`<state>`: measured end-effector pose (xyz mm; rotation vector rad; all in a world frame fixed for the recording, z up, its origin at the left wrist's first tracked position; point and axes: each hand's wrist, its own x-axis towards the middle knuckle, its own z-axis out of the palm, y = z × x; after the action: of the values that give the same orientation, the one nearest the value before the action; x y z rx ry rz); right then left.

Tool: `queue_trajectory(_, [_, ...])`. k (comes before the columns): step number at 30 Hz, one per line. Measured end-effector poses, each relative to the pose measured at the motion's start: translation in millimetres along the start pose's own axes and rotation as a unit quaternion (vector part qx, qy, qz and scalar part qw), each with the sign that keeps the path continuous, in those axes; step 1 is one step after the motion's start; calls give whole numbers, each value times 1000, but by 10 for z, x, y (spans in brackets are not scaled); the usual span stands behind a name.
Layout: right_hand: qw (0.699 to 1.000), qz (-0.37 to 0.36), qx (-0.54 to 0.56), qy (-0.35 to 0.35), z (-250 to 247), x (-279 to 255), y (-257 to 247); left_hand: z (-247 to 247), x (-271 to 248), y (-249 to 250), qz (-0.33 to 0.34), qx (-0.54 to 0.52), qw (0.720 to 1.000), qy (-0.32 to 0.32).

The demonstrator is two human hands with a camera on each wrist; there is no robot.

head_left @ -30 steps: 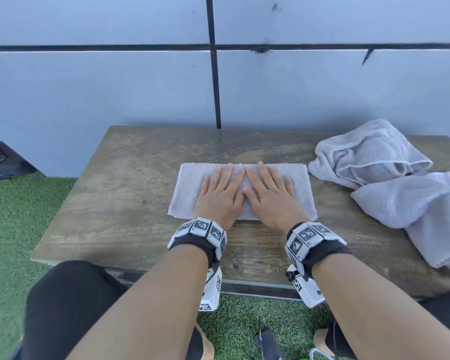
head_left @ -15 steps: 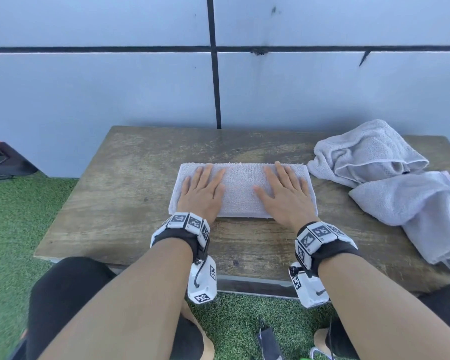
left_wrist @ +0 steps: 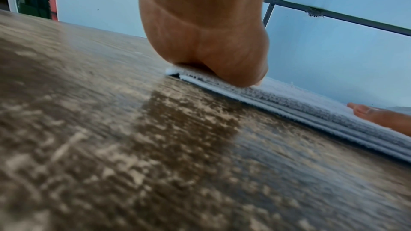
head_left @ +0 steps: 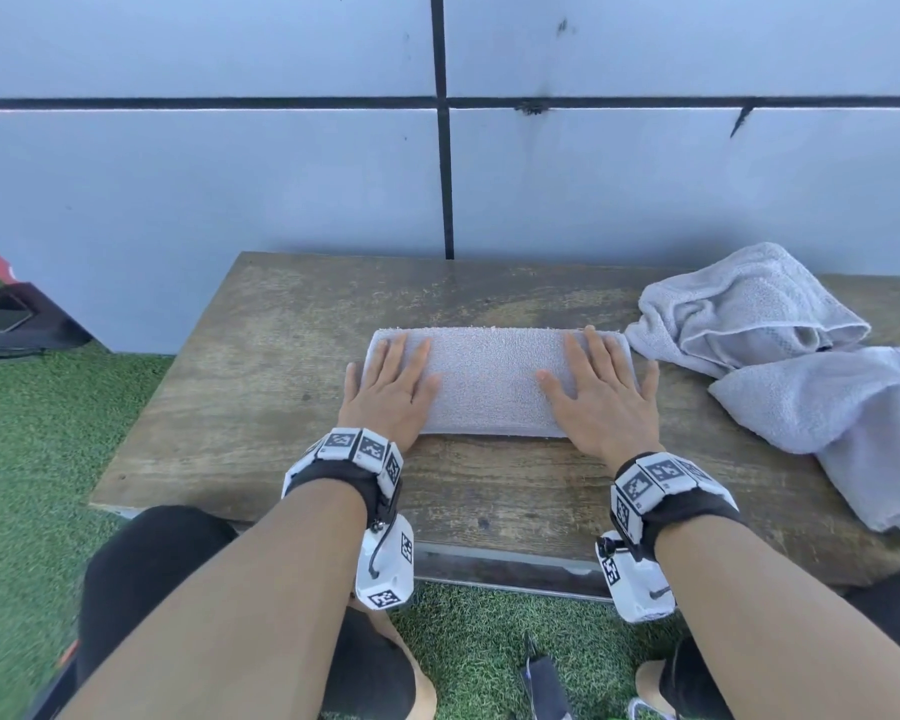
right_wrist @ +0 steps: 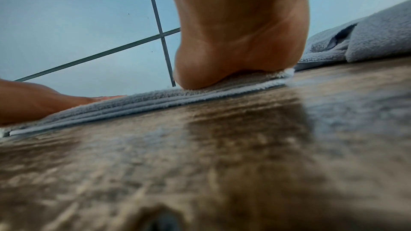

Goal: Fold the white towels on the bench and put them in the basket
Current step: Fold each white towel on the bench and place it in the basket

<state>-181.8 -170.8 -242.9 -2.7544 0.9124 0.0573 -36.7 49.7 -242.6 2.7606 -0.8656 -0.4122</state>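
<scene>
A folded white towel [head_left: 489, 381] lies flat as a long strip in the middle of the wooden bench [head_left: 261, 407]. My left hand [head_left: 391, 387] presses flat on its left end, fingers straight and spread. Flat on the towel's right end lies my right hand [head_left: 601, 392]. In the left wrist view the heel of the left hand [left_wrist: 211, 50] bears on the layered towel edge [left_wrist: 311, 110]. The right wrist view shows the right palm [right_wrist: 240, 41] down on the same towel [right_wrist: 155, 99]. No basket is in view.
Two crumpled white towels [head_left: 739, 309] [head_left: 842, 407] are heaped at the bench's right end, the nearer one hanging over the edge. A pale tiled wall [head_left: 230, 174] stands right behind the bench. Green artificial turf [head_left: 32, 459] surrounds it, with a dark object [head_left: 17, 319] at far left.
Both hands have slid apart from the middle of the towel toward its two ends, palms staying flat on it. The towel itself has not shifted.
</scene>
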Motion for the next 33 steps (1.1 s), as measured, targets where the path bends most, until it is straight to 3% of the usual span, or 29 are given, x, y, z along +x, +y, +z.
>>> queue_trajectory(6, [1000,9,-7,-16,-20,-71,-5,27,-87,26,-18,3,1000,-12])
queue_trajectory(12, [993,-22,44,-103,-194,-76,71,-7,-205,146,-58,2,997,-43])
queue_trajectory(17, [986,-93,126,55,-368,-301,-7,-117,-247,228,-82,23,995,-53])
queue_trajectory(20, [987,-102,124,-2,-324,-490,-61,-259,-298,300,-93,48,993,-59])
queue_trajectory(24, [987,-94,126,21,-242,-534,-35,-416,-436,423,-114,110,985,-74])
queue_trajectory(25, [986,-96,133,15,-236,-537,-29,-443,-463,423,-115,89,988,-49])
queue_trajectory(28, [979,-104,174,16,-244,-576,-3,-430,-559,340,-102,-113,988,39])
queue_trajectory(31, [981,-105,158,50,-218,-624,41,-319,-698,263,-52,-183,982,15])
queue_trajectory(33, [983,-90,163,11,-208,-659,54,-211,-776,242,10,-179,984,-20])
